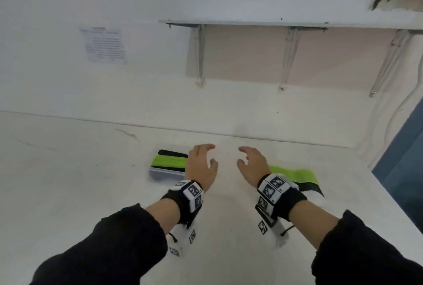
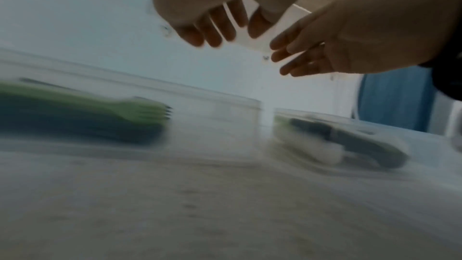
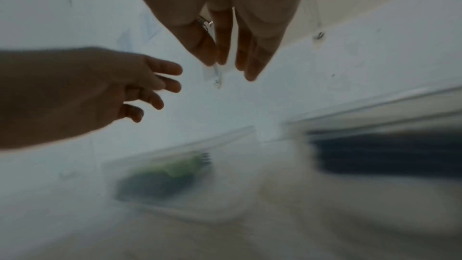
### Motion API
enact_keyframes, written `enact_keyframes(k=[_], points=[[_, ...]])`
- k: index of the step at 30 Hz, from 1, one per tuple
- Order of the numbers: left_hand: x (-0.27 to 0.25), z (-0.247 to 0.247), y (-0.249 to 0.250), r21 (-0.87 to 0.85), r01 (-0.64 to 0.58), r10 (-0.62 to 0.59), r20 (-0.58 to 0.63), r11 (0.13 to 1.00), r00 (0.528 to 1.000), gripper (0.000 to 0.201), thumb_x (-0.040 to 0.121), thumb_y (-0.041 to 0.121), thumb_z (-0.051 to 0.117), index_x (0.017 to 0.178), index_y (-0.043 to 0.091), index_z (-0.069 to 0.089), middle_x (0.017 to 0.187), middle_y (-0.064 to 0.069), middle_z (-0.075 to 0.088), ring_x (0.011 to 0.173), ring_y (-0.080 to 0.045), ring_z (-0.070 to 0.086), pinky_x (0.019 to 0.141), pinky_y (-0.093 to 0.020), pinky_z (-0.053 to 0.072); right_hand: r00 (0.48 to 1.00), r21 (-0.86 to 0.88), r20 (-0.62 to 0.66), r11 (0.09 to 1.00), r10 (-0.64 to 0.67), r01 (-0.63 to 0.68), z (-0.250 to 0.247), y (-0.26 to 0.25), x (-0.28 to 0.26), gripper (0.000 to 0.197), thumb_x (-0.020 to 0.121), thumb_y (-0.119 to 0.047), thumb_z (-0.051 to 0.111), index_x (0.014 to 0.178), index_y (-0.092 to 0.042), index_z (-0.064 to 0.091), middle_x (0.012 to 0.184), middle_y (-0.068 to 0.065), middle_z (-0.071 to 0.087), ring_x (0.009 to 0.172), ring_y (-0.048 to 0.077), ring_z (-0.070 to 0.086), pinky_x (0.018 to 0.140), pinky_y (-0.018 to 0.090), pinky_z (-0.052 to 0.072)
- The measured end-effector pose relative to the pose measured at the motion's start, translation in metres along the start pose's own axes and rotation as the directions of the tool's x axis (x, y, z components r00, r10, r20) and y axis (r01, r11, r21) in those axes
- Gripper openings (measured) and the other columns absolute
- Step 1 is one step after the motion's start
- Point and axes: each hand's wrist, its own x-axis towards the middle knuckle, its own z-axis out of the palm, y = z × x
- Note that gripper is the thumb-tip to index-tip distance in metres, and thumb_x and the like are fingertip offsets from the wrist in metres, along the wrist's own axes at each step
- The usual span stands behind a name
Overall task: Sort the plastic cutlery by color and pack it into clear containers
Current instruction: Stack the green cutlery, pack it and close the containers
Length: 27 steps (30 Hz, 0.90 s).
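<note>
Both hands are raised above the table (image 1: pixel 68 193) with nothing in them: the left hand (image 1: pixel 201 165) and the right hand (image 1: pixel 251 165) face each other, palms inward, fingers loosely spread and slightly bent, with a gap between them. Below the left hand sits the left clear container (image 2: pixel 212 118), holding green cutlery (image 1: pixel 169 160) stacked over black cutlery (image 1: pixel 172 152); fork tines are visible at the stack's end in the left wrist view, though motion blur hides finer detail. Below and right of the right hand sits the right clear container (image 2: pixel 350 126), holding green, black and white pieces (image 1: pixel 295 176); its contents are partly hidden by the wrist. The two containers stand apart, with bare table between them. Open surface extends to the left and near side. The far table edge meets the wall (image 1: pixel 137 92) just beyond the hands. A bracketed shelf (image 1: pixel 251 24) hangs on the wall above, and a blue panel (image 1: pixel 402 152) stands at the right edge.
</note>
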Motion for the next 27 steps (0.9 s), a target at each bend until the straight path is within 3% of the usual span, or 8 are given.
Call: enact_keyframes(k=[2, 4, 7, 10, 13, 19, 23, 27], points=[[0.012, -0.03, -0.034, 0.134, 0.121, -0.104, -0.132, 0.983, 0.986, 0.039, 0.086, 0.018, 0.046, 0.124, 0.012, 0.054, 0.129, -0.011, 0.048, 0.119, -0.03, 0.044, 0.098, -0.038, 0.035, 0.968, 0.018, 0.143, 0.978, 0.205, -0.21, 0.023, -0.019, 0.012, 0.056, 0.095, -0.019, 0.045, 0.146, -0.007, 0.024, 0.15, 0.013, 0.028, 0.136, 0.027, 0.032, 0.108, 0.029, 0.027], [0.023, -0.056, -0.068, 0.177, 0.281, -0.253, -0.166, 0.943, 0.953, 0.044, 0.09, 0.014, 0.049, 0.134, 0.013, 0.045, 0.141, -0.012, 0.038, 0.131, -0.029, 0.034, 0.105, -0.039, 0.027, 0.912, 0.035, 0.201, 0.927, 0.359, -0.373, 0.044, -0.027, 0.02, 0.065, 0.096, -0.023, 0.044, 0.149, -0.006, 0.009, 0.155, 0.013, 0.015, 0.14, 0.029, 0.026, 0.11, 0.031, 0.026], [0.038, -0.08, -0.117, 0.134, 0.447, -0.444, -0.054, 0.885, 0.895, 0.052, 0.095, 0.018, 0.044, 0.144, 0.007, 0.028, 0.151, -0.017, 0.025, 0.14, -0.029, 0.022, 0.113, -0.037, 0.019, 0.874, 0.08, 0.08, 0.871, 0.479, -0.484, 0.069, -0.029, 0.028, 0.067, 0.095, -0.018, 0.045, 0.149, -0.006, 0.006, 0.156, 0.012, 0.003, 0.138, 0.033, 0.029, 0.109, 0.033, 0.029], [0.048, -0.087, -0.146, 0.039, 0.551, -0.547, 0.187, 0.834, 0.816, 0.056, 0.099, 0.021, 0.038, 0.148, 0.002, 0.017, 0.153, -0.019, 0.022, 0.141, -0.03, 0.022, 0.112, -0.032, 0.02, 0.827, 0.161, -0.044, 0.821, 0.56, -0.548, 0.079, -0.029, 0.032, 0.064, 0.093, -0.01, 0.044, 0.148, -0.007, 0.011, 0.151, 0.018, 0.021, 0.133, 0.035, 0.036, 0.106, 0.035, 0.033], [0.05, -0.085, -0.158, 0.076, 0.596, -0.585, 0.322, 0.8, 0.744, 0.053, 0.101, 0.023, 0.034, 0.148, 0.004, 0.016, 0.15, -0.018, 0.03, 0.136, -0.033, 0.032, 0.105, -0.029, 0.028, 0.777, 0.156, -0.005, 0.768, 0.63, -0.621, 0.08, -0.024, 0.03, 0.059, 0.096, -0.009, 0.039, 0.148, -0.009, 0.012, 0.144, 0.02, 0.037, 0.129, 0.035, 0.041, 0.1, 0.032, 0.036], [0.048, -0.078, -0.175, -0.019, 0.582, -0.548, 0.313, 0.813, 0.776, 0.041, 0.1, 0.016, 0.034, 0.139, 0.004, 0.039, 0.142, -0.015, 0.044, 0.13, -0.031, 0.041, 0.101, -0.028, 0.031, 0.763, 0.222, -0.012, 0.746, 0.646, -0.628, 0.084, -0.014, 0.021, 0.058, 0.094, 0.0, 0.032, 0.148, -0.015, 0.019, 0.14, 0.02, 0.044, 0.121, 0.034, 0.049, 0.089, 0.029, 0.04], [0.047, -0.078, -0.175, -0.042, 0.59, -0.551, 0.309, 0.807, 0.775, 0.04, 0.101, 0.017, 0.033, 0.138, 0.005, 0.041, 0.139, -0.016, 0.047, 0.127, -0.032, 0.043, 0.1, -0.029, 0.033, 0.756, 0.243, -0.025, 0.738, 0.654, -0.63, 0.087, -0.013, 0.022, 0.059, 0.093, 0.004, 0.031, 0.148, -0.015, 0.02, 0.145, 0.017, 0.038, 0.129, 0.032, 0.042, 0.1, 0.031, 0.036], [0.044, -0.082, -0.178, -0.062, 0.583, -0.541, 0.304, 0.81, 0.784, 0.04, 0.1, 0.014, 0.033, 0.138, 0.006, 0.041, 0.138, -0.016, 0.048, 0.126, -0.031, 0.045, 0.1, -0.03, 0.034, 0.752, 0.246, -0.03, 0.734, 0.659, -0.633, 0.091, -0.011, 0.025, 0.062, 0.091, 0.005, 0.032, 0.148, -0.016, 0.021, 0.143, 0.017, 0.041, 0.127, 0.034, 0.043, 0.101, 0.033, 0.036]])
